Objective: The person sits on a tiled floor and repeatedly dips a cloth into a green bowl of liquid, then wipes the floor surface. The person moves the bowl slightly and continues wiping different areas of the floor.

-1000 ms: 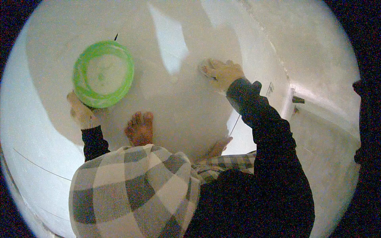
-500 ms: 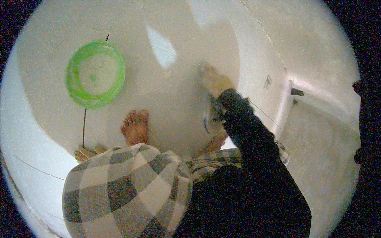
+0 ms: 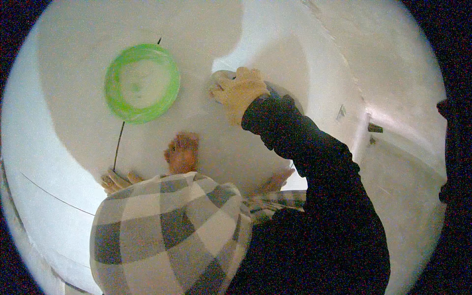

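My right hand (image 3: 242, 91) wears a tan glove and reaches across the pale floor, to the right of a round green basin (image 3: 112, 83). Its fingers are bent down over a flat greyish thing with a rounded edge (image 3: 223, 74), whose kind I cannot make out. The glove and black sleeve cover most of it. My left hand (image 3: 118, 182), also gloved, rests low on the floor at the left with its fingers apart; checked cloth over my knee hides the rest of it. The green basin has a pale, smeary inside.
My bare foot (image 3: 183, 152) is planted between the basin and the checked cloth (image 3: 172, 231). A thin dark line (image 3: 119, 147) runs along the floor and passes beneath the basin. A wall base (image 3: 364, 132) with a small dark block (image 3: 375, 128) stands at the right.
My right hand has moved left, toward the basin, and shows more sharply than before. The whole view has shifted a little. My left hand stays on the floor.
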The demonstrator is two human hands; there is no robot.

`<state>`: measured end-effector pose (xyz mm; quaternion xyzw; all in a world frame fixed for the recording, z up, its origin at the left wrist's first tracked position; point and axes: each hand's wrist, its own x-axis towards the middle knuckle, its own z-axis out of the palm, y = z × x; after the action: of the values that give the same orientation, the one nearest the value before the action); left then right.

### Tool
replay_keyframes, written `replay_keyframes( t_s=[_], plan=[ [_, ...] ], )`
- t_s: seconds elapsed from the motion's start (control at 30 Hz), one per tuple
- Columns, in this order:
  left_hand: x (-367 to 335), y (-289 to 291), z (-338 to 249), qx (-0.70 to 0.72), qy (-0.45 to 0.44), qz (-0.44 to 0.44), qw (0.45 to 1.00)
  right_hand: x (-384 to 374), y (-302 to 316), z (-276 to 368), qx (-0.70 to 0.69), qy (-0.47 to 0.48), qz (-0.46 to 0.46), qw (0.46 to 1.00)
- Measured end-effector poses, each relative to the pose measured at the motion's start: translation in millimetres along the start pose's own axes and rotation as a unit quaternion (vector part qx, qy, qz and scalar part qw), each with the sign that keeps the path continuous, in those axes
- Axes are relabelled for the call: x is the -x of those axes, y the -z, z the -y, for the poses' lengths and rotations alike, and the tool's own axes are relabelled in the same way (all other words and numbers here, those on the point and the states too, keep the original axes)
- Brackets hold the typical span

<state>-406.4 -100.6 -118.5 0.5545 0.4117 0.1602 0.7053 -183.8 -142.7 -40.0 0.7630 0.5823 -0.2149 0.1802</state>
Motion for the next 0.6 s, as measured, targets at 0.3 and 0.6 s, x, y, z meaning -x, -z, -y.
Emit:
replay_keyframes(
  t_s=[0.3, 0.6],
  plan=[
    [-4.7, -3.4, -1.6, -0.004, -0.006, -0.001, 1.000, 99.7, -39.3, -87.0, -0.007, -0.090, 0.231, 0.969],
    [-24.1, -9.7, -4.1, -0.012, -0.012, -0.002, 1.000, 141.1, -91.6, -128.2, -0.306, -0.265, -0.002, 0.915]
  ],
)
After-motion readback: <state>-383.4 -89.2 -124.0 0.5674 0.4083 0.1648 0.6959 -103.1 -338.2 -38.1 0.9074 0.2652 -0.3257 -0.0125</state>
